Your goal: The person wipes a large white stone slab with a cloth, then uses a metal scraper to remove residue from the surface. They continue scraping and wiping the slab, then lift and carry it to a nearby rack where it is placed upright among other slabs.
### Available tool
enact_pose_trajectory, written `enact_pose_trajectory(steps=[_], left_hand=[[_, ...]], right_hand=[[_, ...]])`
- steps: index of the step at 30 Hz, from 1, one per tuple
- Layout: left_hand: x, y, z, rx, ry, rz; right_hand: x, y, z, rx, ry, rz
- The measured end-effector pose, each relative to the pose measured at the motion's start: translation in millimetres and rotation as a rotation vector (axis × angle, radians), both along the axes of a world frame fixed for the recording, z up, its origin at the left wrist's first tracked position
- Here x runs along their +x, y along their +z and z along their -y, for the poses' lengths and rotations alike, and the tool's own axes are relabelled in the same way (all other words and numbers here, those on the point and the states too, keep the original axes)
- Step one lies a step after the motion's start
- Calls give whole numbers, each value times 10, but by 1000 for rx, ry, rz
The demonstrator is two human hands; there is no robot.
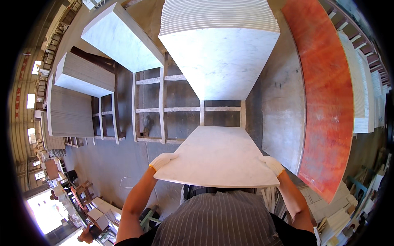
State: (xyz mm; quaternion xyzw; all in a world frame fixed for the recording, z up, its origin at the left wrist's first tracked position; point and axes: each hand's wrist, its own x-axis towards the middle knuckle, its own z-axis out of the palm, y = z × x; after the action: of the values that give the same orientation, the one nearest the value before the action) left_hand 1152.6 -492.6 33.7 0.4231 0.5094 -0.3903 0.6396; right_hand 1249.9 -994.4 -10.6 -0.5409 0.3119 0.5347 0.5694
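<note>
A pale stone slab, flat and rectangular, is held level in front of my waist. My left hand, in a white glove with a yellow cuff, grips its left edge. On the opposite edge my right hand, gloved the same way, has hold of it too. The fingers of both hands are partly hidden under the slab. Just beyond its far edge, a tall stack of white marble slabs rests on a metal frame. A gap shows between the held slab and that stack.
More stone stacks stand at left: a white one, a grey one and another. Open metal racks join them. To the right lie a long red-orange panel and a grey slab. A person is at lower left.
</note>
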Motion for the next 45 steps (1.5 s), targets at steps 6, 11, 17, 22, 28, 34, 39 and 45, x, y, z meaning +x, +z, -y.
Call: enact_pose_trajectory(steps=[6, 11, 17, 22, 28, 34, 39, 45], left_hand=[[174, -71, -55, -34, 12, 8], [559, 83, 51, -21, 47, 53], [863, -37, -34, 50, 13, 98], [1154, 105, 43, 84, 45, 114], [1212, -35, -42, 99, 54, 129], [1276, -106, -115, 67, 64, 100], [1432, 36, -66, 85, 79, 42], [1230, -358, -299, 38, 87, 112]], right_hand=[[207, -75, 55, 17, -101, -102], [477, -182, 31, 43, -210, -67], [912, 154, -217, 21, -236, -4], [1237, 232, -315, 13, -191, 3], [1360, 32, -290, -12, -141, 49], [1480, 69, -334, 38, -172, -31], [1539, -25, -304, 10, -193, -69], [1588, 114, -419, -33, -151, 0]])
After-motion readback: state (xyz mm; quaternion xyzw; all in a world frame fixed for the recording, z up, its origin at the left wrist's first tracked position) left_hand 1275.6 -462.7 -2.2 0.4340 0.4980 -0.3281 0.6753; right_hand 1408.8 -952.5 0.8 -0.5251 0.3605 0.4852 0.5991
